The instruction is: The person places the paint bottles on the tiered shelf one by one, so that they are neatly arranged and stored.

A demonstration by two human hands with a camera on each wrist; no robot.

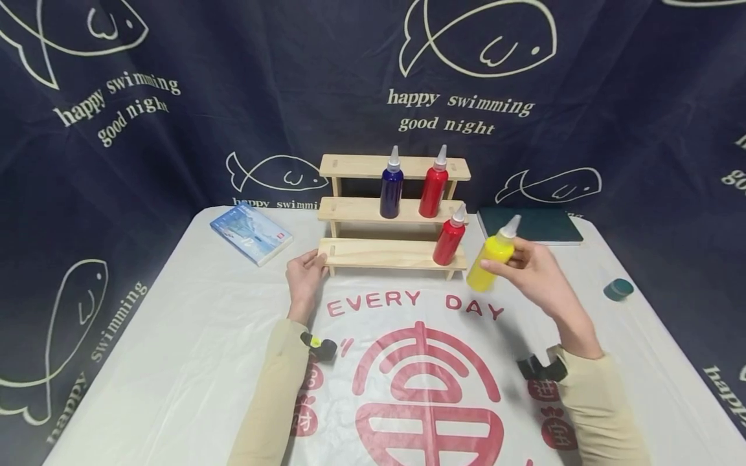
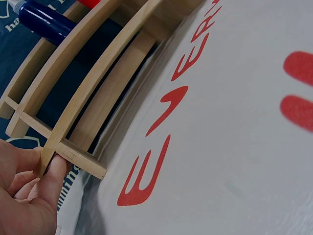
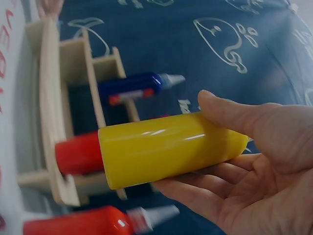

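In my right hand (image 1: pixel 539 275) I grip a yellow squeeze bottle (image 1: pixel 489 264) with a clear pointed nozzle, tilted, off the right end of a three-tier wooden rack (image 1: pixel 373 254). The right wrist view shows the thumb and fingers around the yellow bottle (image 3: pixel 166 149). My left hand (image 1: pixel 304 278) pinches the left end of the rack's lowest shelf (image 2: pixel 73 120). A red bottle (image 1: pixel 449 243) stands at the right of that shelf. On the middle shelf stand a dark blue bottle (image 1: pixel 392 193) and another red bottle (image 1: pixel 433 192).
A blue-and-white box or book (image 1: pixel 252 234) lies left of the rack. Behind the right hand lies a dark green book (image 1: pixel 536 226), and a small green cylinder (image 1: pixel 618 290) is near the table's right edge. A dark fish-print curtain (image 1: pixel 350 84) hangs behind the table.
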